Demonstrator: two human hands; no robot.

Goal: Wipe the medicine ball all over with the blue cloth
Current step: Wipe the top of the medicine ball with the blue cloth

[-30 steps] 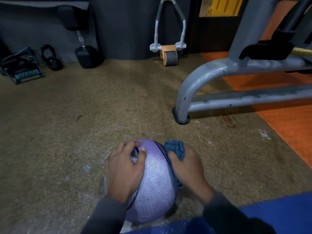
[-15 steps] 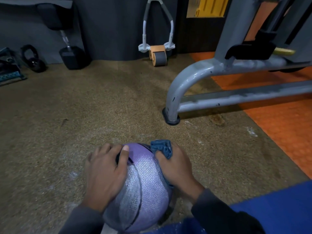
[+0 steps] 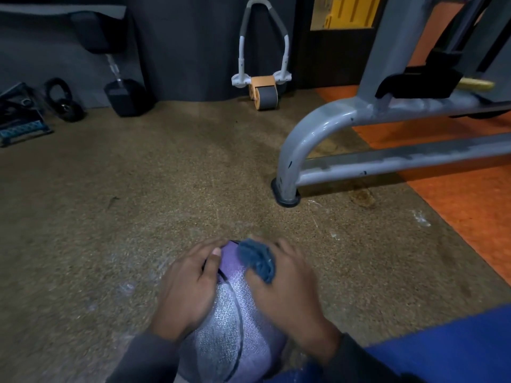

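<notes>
My right grip point(image 3: 287, 294) clenches the bunched blue cloth point(image 3: 257, 261) against the round, textured purple medicine ball point(image 3: 232, 313); left grip point(image 3: 188, 288) lies flat beside it.

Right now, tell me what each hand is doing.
Left hand: open, resting on the ball.
Right hand: holding the cloth against the ball.
</notes>
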